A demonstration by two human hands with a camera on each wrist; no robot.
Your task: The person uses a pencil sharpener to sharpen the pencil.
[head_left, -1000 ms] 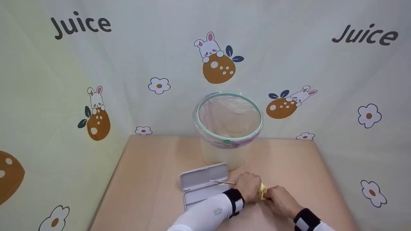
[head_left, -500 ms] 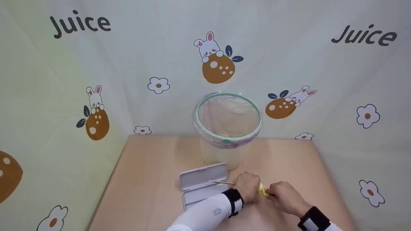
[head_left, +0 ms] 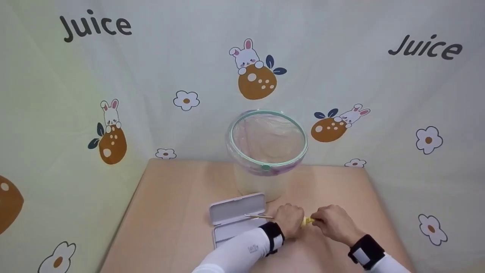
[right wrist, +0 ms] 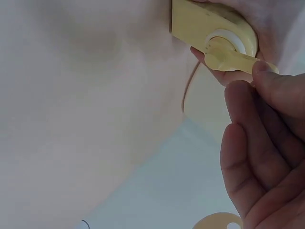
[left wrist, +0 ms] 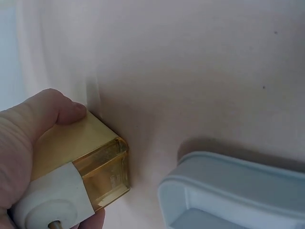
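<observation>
My left hand (head_left: 290, 220) grips a yellow hand-crank pencil sharpener (left wrist: 78, 138) just above the table, thumb across its top. Its clear amber shavings drawer (left wrist: 107, 176) and white front show in the left wrist view. A pencil (head_left: 259, 216) sticks out of that front toward the left, over the open case. On the sharpener's far side, my right hand (head_left: 337, 223) pinches the end of the yellow crank handle (right wrist: 240, 62) between thumb and forefinger. In the head view the left hand hides most of the sharpener.
A pale grey pencil case (head_left: 238, 208) lies with its lid up left of the hands, partly behind the left sleeve. Behind it stands a round bin (head_left: 257, 184) with a green rim ring (head_left: 266, 165) and a clear plastic liner. Printed cloth walls (head_left: 182, 57) enclose the table.
My right hand has swung outward and up, and the crank handle has turned with it. My left hand still grips the sharpener in nearly the same place.
</observation>
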